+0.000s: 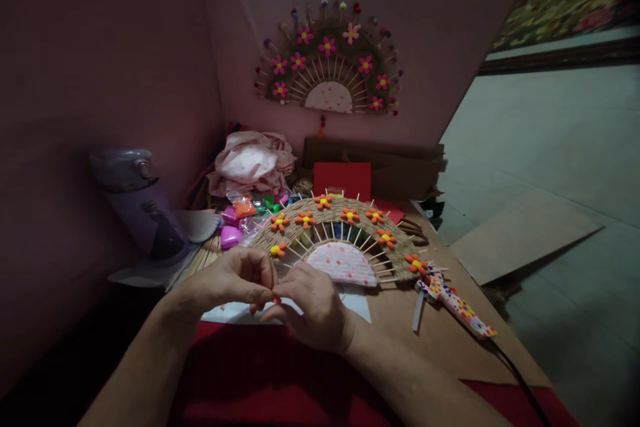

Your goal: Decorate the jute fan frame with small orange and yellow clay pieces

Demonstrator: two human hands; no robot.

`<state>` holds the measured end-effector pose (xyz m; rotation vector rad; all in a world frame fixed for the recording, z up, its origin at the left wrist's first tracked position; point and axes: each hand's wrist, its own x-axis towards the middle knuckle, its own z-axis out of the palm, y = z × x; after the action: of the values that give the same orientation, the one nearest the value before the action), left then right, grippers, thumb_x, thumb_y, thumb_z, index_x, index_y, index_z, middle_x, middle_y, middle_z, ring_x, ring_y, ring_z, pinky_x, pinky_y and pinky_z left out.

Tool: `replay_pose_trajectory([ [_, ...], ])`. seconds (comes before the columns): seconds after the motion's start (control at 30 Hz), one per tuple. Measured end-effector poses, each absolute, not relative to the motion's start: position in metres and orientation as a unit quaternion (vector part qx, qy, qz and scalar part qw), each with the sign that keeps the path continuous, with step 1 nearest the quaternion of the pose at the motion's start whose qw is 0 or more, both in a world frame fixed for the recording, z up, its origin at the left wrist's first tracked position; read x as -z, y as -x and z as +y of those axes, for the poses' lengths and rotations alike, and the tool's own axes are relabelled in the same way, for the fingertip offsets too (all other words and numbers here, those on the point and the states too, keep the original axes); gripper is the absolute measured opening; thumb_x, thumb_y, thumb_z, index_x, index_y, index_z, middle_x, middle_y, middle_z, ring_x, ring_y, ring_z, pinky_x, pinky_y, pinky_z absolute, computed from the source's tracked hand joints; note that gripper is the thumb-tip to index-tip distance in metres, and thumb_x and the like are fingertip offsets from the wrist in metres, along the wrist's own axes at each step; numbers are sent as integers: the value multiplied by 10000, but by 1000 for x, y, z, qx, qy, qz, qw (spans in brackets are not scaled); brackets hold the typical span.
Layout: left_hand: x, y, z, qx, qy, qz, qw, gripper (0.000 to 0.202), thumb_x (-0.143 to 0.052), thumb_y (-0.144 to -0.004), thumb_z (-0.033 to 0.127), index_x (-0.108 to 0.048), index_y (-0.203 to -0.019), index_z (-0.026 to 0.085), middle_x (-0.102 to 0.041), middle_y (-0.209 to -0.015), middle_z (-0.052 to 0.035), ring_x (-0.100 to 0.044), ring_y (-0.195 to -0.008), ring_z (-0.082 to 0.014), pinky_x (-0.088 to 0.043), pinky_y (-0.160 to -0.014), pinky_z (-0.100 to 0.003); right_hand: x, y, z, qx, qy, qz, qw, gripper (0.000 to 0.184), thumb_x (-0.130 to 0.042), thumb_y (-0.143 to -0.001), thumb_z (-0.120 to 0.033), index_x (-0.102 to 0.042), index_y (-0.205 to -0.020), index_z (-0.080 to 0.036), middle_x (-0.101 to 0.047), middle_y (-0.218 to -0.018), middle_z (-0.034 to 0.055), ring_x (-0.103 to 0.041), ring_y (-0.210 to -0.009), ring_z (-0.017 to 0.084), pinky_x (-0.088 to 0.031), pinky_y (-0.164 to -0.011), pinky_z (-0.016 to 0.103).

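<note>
My left hand [235, 280] and my right hand [313, 307] meet in front of me, fingertips pinched together on a tiny orange piece [275, 297] of what looks like clay. Just beyond them lies a half-round jute fan craft [340, 233] with wooden sticks, a dotted pink centre and several orange flowers with yellow middles. It rests on a brown table [440, 340], partly over a white sheet [230, 312]. A glue gun [457, 303] covered in coloured dots lies to the right of the fan, its black cord trailing toward me.
A finished fan with pink flowers [327, 67] hangs on the pink board behind. At back left are a purple bottle [137, 203], small bags of coloured clay [245, 213], pink cloth [253, 163], a red card [343, 179]. Cardboard [520, 233] lies on the floor at right.
</note>
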<state>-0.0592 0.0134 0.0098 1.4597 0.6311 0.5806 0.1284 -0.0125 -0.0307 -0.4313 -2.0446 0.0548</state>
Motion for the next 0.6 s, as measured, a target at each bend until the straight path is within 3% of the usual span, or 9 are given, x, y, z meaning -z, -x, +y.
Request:
replay_pose_trajectory([
  [0.27, -3, 41, 16, -399, -600, 306, 623, 148, -753, -632, 198, -628, -681, 134, -620, -641, -11, -545, -522, -107, -421, -488, -219, 28, -131, -8, -113, 295, -772, 551, 48, -573, -846, -227, -588, -857, -182, -579, -687, 21, -509, -626, 147, -434, -605, 287],
  [0.6, 2, 35, 18, -423, -586, 322, 611, 161, -764, -619, 172, -620, -681, 135, -600, -584, 15, -509, -480, -78, -390, -471, -199, 28, -133, -3, -116, 295, -772, 551, 54, -584, -839, -232, -598, -842, -180, -603, -698, 28, -518, -634, 154, -435, -609, 293],
])
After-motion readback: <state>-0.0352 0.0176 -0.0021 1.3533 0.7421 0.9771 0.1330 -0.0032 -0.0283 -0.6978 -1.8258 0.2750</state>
